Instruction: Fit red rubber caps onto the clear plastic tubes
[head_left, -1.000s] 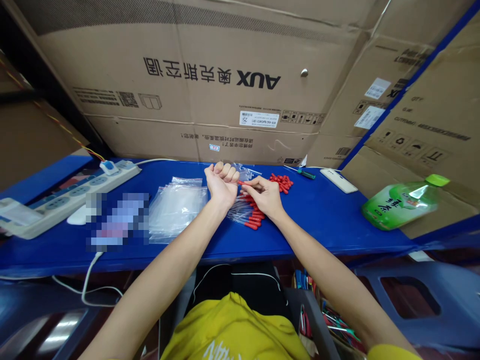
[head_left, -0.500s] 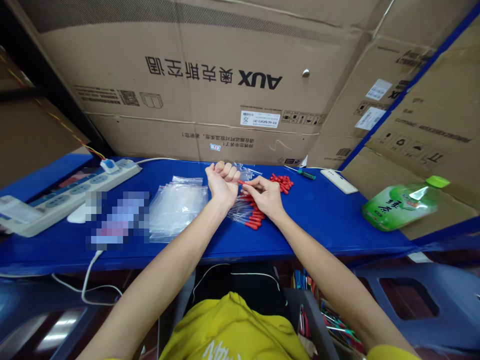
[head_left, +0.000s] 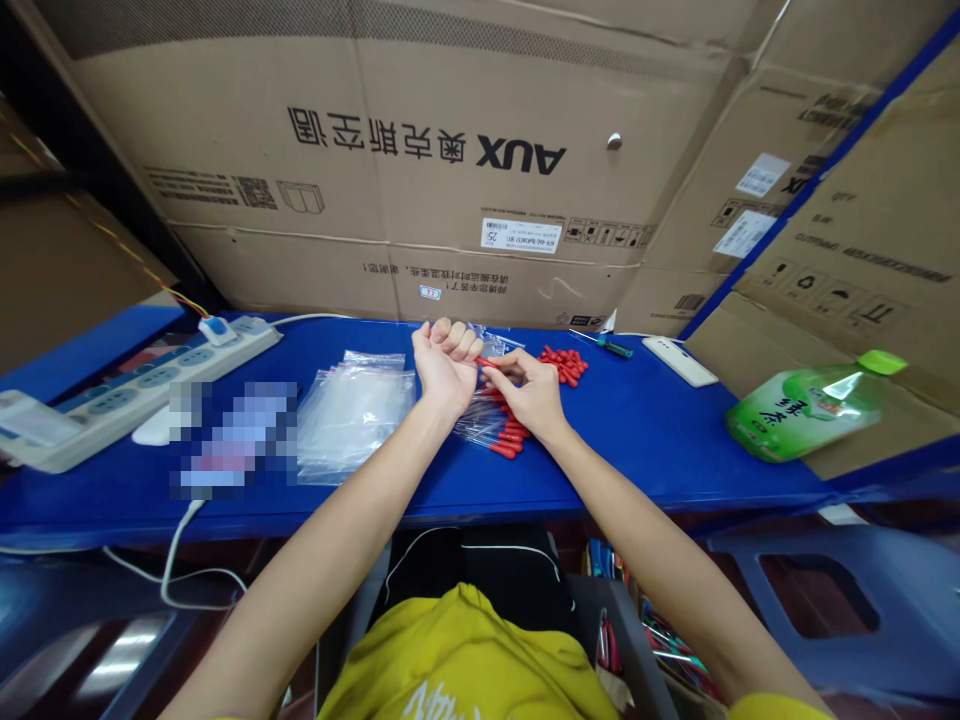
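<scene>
My left hand [head_left: 450, 365] is closed, palm turned up and fingers curled; what lies inside the curl is hidden. Right beside its fingertips, my right hand [head_left: 534, 392] pinches a small red handle [head_left: 486, 362] between thumb and fingers. Below the hands lies a pile of thin shafts with red handles [head_left: 511, 438], partly covered by the hands. Loose red handles [head_left: 566, 364] are heaped just beyond the right hand. Behind the left fingers, thin bare shafts [head_left: 496, 345] lie on the blue table [head_left: 622, 440].
Clear zip bags [head_left: 356, 420] are stacked left of the hands. Further left are a blurred-out phone [head_left: 240, 435] on a cable and a power strip [head_left: 150, 375]. A green-handled screwdriver [head_left: 615, 347], a white slab [head_left: 679, 361] and a green bottle [head_left: 810, 405] lie right. Cardboard [head_left: 420, 220] walls the back.
The hands stay together in nearly the same place, with only slight shifts around the red handle. The view has moved very slightly.
</scene>
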